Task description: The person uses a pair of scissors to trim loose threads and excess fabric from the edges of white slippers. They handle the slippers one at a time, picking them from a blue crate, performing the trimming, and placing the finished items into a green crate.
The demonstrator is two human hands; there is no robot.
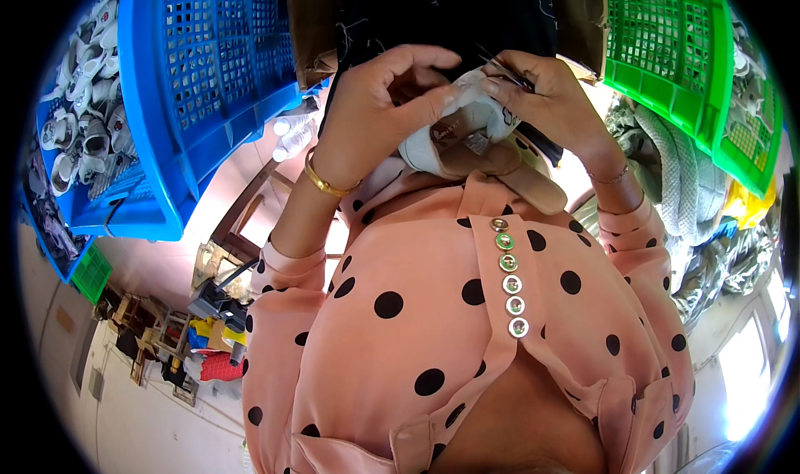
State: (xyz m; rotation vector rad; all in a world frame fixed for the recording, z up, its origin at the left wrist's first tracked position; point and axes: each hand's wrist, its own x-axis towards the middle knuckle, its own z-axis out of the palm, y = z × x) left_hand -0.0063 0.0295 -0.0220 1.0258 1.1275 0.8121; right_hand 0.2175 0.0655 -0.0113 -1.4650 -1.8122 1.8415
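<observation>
My left hand (396, 95) grips a small white shoe upper (421, 153) from its left side, thumb on its top edge. A brown printed lining shows through the shoe's opening. In my right hand (550, 95) is a pair of small dark thread snips (510, 71), their pointed blades reaching left above the white material. The fingertips of that hand also touch the shoe's edge. Against my lap, just below the shoe, a tan insole-shaped piece (537, 189) sticks out; whether it is joined to the shoe I cannot tell.
A blue plastic crate (150, 99) stands at left, with many white and grey shoes (87, 132) beside it. At right is a green crate (667, 66). Dark cloth (442, 16) with loose threads lies ahead, between brown cardboard sides (312, 32). Grey quilted material (667, 157) hangs at right.
</observation>
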